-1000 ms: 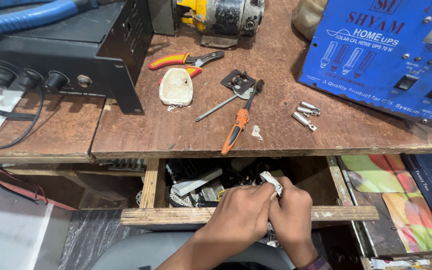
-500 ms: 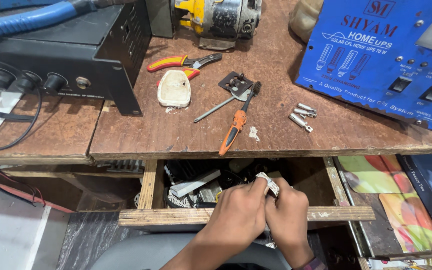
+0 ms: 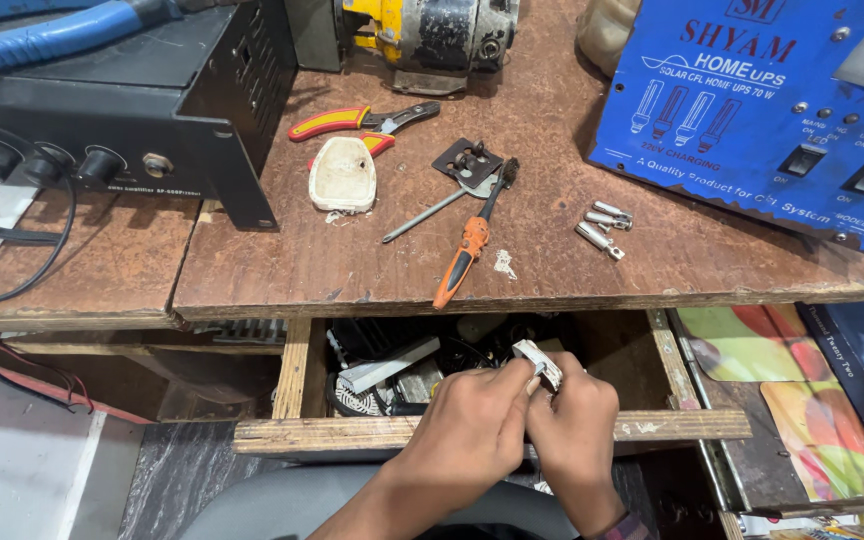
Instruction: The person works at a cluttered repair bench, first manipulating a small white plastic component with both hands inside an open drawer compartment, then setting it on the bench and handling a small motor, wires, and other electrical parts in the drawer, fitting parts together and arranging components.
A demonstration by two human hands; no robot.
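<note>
At the left, a black box (image 3: 122, 110) crowded the tabletop (image 3: 252, 280) edge; a white plug cover (image 3: 342, 175) and an orange screwdriver (image 3: 467, 250) lay mid-board. Below, over the open drawer (image 3: 492, 432), a small white part (image 3: 539, 362) was pinched by the left hand (image 3: 472, 435) and right hand (image 3: 572, 430), both closed on it. Fitting work was judged under way; fine finger turning would be called for. Room was tight between the drawer front and the tabletop edge.

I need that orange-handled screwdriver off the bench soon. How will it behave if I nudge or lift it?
The orange-handled screwdriver looks rigid and light. Its rounded handle may roll if pushed sideways. It lies near the bench edge above the open drawer, so a nudge toward you might drop it in.
</note>
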